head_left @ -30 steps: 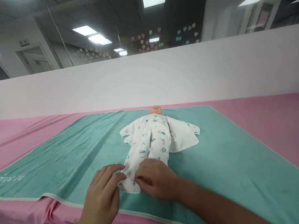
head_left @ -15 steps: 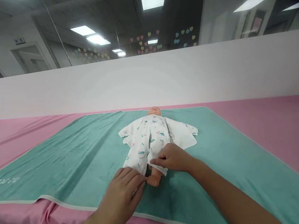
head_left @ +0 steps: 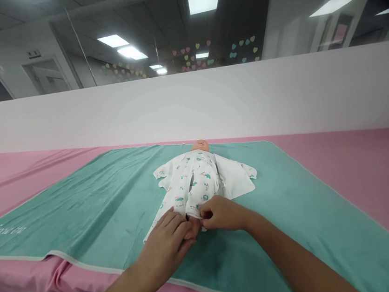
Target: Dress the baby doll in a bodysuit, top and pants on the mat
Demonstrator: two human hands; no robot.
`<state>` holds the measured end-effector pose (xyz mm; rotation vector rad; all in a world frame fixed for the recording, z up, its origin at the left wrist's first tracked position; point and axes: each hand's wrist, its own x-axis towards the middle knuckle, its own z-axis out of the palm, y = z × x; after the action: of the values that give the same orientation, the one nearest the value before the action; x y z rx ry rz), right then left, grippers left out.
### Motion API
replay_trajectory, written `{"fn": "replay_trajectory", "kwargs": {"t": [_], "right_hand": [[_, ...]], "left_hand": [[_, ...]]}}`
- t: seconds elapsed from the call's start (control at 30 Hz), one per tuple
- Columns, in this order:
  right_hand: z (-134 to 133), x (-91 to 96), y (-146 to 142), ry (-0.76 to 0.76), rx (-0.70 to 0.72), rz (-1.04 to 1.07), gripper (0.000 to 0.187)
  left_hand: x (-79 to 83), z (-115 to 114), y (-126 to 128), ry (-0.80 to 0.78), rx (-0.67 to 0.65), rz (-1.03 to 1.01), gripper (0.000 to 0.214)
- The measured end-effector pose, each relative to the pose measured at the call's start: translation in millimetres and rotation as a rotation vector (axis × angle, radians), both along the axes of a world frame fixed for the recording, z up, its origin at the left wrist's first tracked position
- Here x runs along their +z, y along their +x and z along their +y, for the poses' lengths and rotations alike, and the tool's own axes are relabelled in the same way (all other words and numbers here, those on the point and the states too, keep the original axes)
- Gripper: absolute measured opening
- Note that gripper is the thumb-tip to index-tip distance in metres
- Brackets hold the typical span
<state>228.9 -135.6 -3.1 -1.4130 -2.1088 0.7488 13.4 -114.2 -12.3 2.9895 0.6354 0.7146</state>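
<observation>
A baby doll lies on its back, its head (head_left: 200, 145) away from me. Spread over its body is a white baby outfit (head_left: 197, 173) with small green and coloured prints, sleeves out to both sides and two legs toward me. One bare doll's foot (head_left: 193, 228) shows below the right-hand trouser leg. My left hand (head_left: 169, 235) is closed with its fingers on this foot. Pinched at the hem of the same trouser leg is my right hand (head_left: 223, 213). The other trouser leg (head_left: 160, 215) lies flat, partly under my left hand.
Under the doll is a green blanket (head_left: 89, 209) with white edging, laid over a pink-covered table (head_left: 351, 165). White lettering (head_left: 5, 230) marks its left side. Behind stands a low white wall (head_left: 183, 107), with a mirror or glass (head_left: 167, 27) above it.
My right hand has moved slightly down toward the foot. My left hand has come further onto the foot, covering more of it. The left trouser leg has shifted outward to the left.
</observation>
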Motion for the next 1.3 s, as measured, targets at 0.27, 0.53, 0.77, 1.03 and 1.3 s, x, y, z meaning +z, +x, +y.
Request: {"fn": "replay_trajectory", "kwargs": {"t": [0.27,0.53,0.77,1.03,1.3], "right_hand": [[-12.5,24.8,-4.0,-0.362,0.277,0.370,0.016],[-20.9,31.5,-12.0,-0.446,0.379,0.498,0.020],[-7.4,20.8,-1.2,-0.307,0.179,0.602,0.037],[9.1,-2.2,0.0,-0.274,-0.008,0.535,0.062],[16.1,-12.8,4.9,-0.283,-0.133,0.414,0.061]], "left_hand": [[15.2,-13.8,12.6,-0.178,0.135,-0.092,0.011],[-1.2,2.6,29.5,-0.038,0.194,-0.035,0.010],[3.6,3.1,36.3,-0.107,0.217,-0.055,0.014],[18.4,-7.3,13.9,-0.386,0.092,-0.241,0.011],[-7.7,4.0,-12.1,-0.024,0.121,-0.226,0.013]]}}
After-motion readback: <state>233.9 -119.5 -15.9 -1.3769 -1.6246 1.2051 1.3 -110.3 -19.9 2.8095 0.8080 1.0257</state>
